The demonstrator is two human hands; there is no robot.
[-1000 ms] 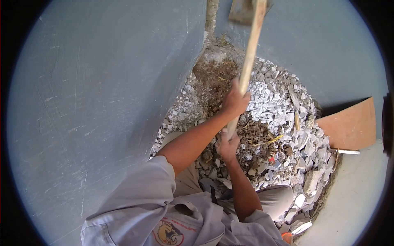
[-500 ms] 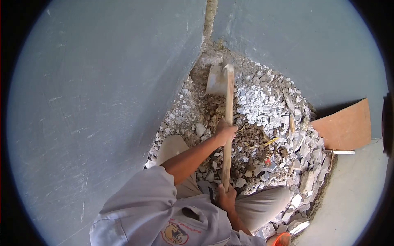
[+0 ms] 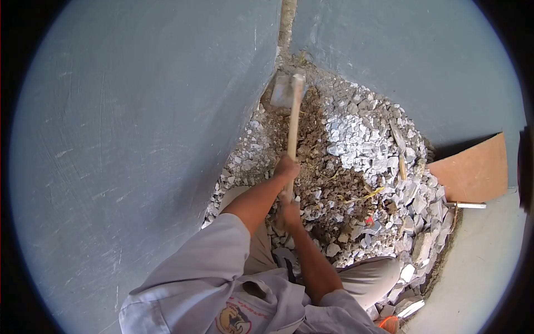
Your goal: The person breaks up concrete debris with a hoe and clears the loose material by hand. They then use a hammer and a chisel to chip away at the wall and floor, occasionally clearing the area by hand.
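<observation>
A hoe with a broad metal blade (image 3: 282,94) and a pale wooden handle (image 3: 293,125) reaches away from me. Its blade is at the far end of the rubble, close to the corner between the walls. My left hand (image 3: 287,168) wraps round the middle of the handle. Lower down, nearer my body, my right hand (image 3: 289,214) also grips the handle, slightly blurred. Brown soil (image 3: 311,133) mixed with stones lies beside and below the handle. Whitish broken stones (image 3: 359,145) cover the ground to its right.
Grey walls (image 3: 133,122) rise at left and at right (image 3: 411,55). A bent brown board (image 3: 473,170) leans at the right edge of the rubble. Larger broken chunks (image 3: 423,245) line the right side, beside a pale floor (image 3: 473,261). A yellow strip (image 3: 367,196) lies on the soil.
The hoe has moved farther forward and slightly left, with its blade nearer the corner. My right hand has moved forward with the handle, closer to my left hand.
</observation>
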